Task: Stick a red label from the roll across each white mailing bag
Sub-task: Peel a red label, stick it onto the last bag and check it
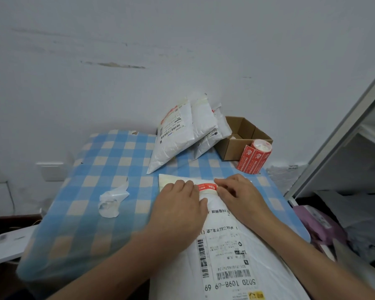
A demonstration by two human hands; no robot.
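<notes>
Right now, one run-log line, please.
step: pressing red label onto mailing bag; left hand: label's left end; right hand: right end; roll: beside box

Checkered table (108, 161): bags (175, 135), box (232, 146), roll (254, 158)

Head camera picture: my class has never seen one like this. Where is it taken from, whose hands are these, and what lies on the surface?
The camera sits on a person's head, looking down at their own bare hands; no machine here. The left hand and right hand press a red label across a white mailing bag on a blue checked cloth. Behind lie piled bags, a cardboard box and the label roll; a crumpled scrap lies left.
</notes>
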